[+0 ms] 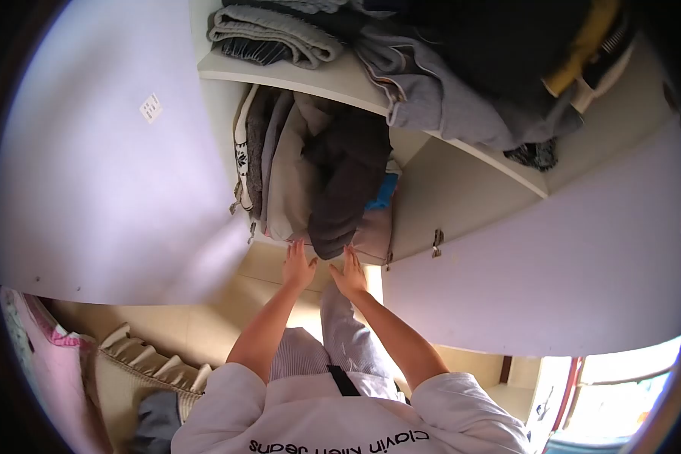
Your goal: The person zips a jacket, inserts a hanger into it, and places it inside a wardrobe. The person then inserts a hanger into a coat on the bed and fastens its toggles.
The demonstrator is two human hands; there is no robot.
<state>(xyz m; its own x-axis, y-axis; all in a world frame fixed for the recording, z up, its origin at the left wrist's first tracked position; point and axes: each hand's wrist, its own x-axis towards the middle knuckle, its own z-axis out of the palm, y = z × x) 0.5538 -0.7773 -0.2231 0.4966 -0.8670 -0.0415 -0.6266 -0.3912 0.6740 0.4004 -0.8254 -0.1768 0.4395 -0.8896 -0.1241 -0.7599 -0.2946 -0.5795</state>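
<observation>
Two hands [324,266] flank dark cloth [349,181], shelf [303,79] of clothes overhead

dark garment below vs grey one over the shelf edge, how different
The dark garment is nearly black, the grey garment lighter. The dark garment slumps in the lower compartment; the grey garment lies on the shelf above, draping over its edge. Both are bunched rather than folded.

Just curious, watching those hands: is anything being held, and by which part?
Nothing looks gripped: the left hand and right hand are open, fingertips near the lower end of the dark garment; contact is unclear.
</observation>
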